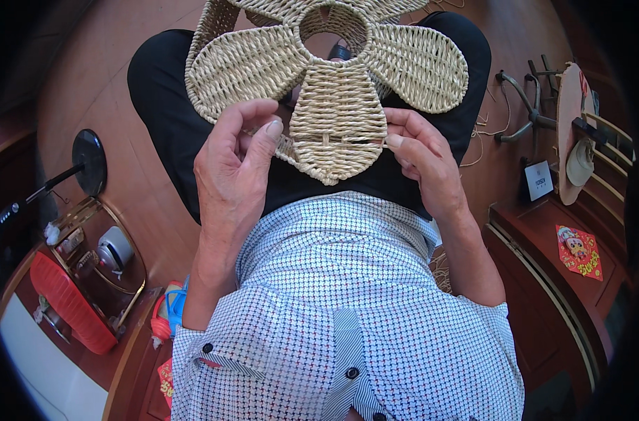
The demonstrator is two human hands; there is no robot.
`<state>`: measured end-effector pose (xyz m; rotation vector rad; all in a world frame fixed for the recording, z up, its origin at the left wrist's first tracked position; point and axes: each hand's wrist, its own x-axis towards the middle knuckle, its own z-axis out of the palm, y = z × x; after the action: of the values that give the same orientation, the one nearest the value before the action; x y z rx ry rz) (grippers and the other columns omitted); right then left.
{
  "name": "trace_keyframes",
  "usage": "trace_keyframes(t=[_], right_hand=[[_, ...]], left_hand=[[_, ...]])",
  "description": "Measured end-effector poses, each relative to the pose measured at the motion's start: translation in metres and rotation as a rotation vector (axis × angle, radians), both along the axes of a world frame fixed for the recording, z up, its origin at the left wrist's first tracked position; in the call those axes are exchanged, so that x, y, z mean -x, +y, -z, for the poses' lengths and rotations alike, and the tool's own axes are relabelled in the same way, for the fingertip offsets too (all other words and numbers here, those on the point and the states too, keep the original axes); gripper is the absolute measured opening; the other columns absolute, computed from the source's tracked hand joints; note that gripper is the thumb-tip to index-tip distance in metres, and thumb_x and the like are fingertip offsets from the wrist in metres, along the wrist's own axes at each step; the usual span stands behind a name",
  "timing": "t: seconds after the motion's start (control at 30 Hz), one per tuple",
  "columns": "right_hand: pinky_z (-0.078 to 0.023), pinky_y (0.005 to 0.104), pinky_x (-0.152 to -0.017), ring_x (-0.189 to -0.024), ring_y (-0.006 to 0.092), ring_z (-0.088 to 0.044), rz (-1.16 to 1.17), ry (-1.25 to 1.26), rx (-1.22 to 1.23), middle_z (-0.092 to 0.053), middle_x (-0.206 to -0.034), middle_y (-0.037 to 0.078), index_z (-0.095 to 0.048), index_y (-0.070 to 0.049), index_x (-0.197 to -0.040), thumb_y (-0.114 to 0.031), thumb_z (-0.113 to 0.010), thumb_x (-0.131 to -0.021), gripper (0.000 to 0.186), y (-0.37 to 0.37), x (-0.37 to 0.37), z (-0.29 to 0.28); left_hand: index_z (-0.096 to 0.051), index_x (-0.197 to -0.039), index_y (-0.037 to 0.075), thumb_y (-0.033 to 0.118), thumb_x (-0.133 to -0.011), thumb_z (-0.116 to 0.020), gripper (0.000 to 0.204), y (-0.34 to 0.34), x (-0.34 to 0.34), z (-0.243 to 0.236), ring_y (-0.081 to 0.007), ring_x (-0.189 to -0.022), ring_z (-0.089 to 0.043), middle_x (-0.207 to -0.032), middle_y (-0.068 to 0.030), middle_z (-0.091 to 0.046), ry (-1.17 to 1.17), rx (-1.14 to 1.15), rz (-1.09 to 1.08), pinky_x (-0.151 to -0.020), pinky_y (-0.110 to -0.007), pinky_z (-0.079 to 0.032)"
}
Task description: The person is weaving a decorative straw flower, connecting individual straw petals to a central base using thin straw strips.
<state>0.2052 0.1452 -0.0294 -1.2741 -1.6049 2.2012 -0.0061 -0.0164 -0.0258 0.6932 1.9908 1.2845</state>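
A woven straw piece shaped like a flower (337, 105) rests across my lap, with rounded petals around a ring-shaped opening. Its nearest petal points toward me and has a gap in the weave near its lower end, crossed by a thin straw strand. At this petal's left edge, my left hand (239, 158) is curled, its thumb and forefinger slightly apart beside a pale strip of straw; the other fingertips are hidden. My right hand (426, 154) pinches at the right edge, level with the gap, thumb against forefinger on what looks like the straw strand.
Loose straw cord (479, 133) lies on the floor at right, near a chair's metal base (523, 116). A round-based black stand (90, 163) and a metal rack (126, 245) with a red basket (70, 302) are at left. A red paper decoration (579, 251) lies at right.
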Motion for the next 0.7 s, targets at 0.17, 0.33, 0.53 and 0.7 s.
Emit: trace_keyframes(t=[0.17,0.33,0.53,0.7], right_hand=[[-0.052,0.0305,-0.104,-0.112,0.0144,-0.069,-0.004,0.036,-0.043,-0.073,-0.119,0.01,-0.061,0.005,-0.138,-0.02,-0.067,-0.102,0.044,-0.011,0.009,0.009],[-0.054,0.032,-0.105,-0.115,0.0154,-0.069,0.068,0.096,0.047,-0.072,-0.126,0.014,-0.057,0.008,-0.141,-0.009,-0.071,-0.098,0.049,-0.015,0.019,0.009],[-0.051,0.0329,-0.11,-0.12,0.0151,-0.069,0.051,0.095,0.085,-0.072,-0.131,0.013,-0.053,0.006,-0.147,-0.012,-0.077,-0.094,0.06,-0.016,0.023,0.014],[-0.053,0.0329,-0.106,-0.114,0.0154,-0.07,0.043,0.095,0.12,-0.073,-0.127,0.013,-0.057,0.007,-0.141,-0.01,-0.077,-0.09,0.057,-0.012,0.028,0.017]], left_hand=[[-0.06,-0.145,-0.004,0.009,-0.104,-0.067,0.044,0.005,-0.007,-0.01,-0.0025,-0.065,-0.058,-0.123,-0.0121,-0.073,-0.188,0.076,0.046,-0.051,-0.017,-0.044],[-0.049,-0.153,-0.009,0.006,-0.103,-0.065,0.055,0.007,-0.009,-0.016,-0.0051,-0.06,-0.059,-0.136,-0.0211,-0.068,-0.332,0.141,0.102,-0.046,-0.019,-0.047],[-0.053,-0.151,-0.004,0.005,-0.102,-0.065,0.052,0.008,-0.011,-0.02,-0.006,-0.062,-0.06,-0.135,-0.0156,-0.07,-0.202,0.169,0.105,-0.05,-0.021,-0.049],[-0.068,-0.13,0.001,0.002,-0.098,-0.07,0.032,0.003,-0.018,-0.01,-0.0077,-0.07,-0.06,-0.116,-0.0073,-0.071,0.276,0.043,0.117,-0.061,-0.025,-0.05]])
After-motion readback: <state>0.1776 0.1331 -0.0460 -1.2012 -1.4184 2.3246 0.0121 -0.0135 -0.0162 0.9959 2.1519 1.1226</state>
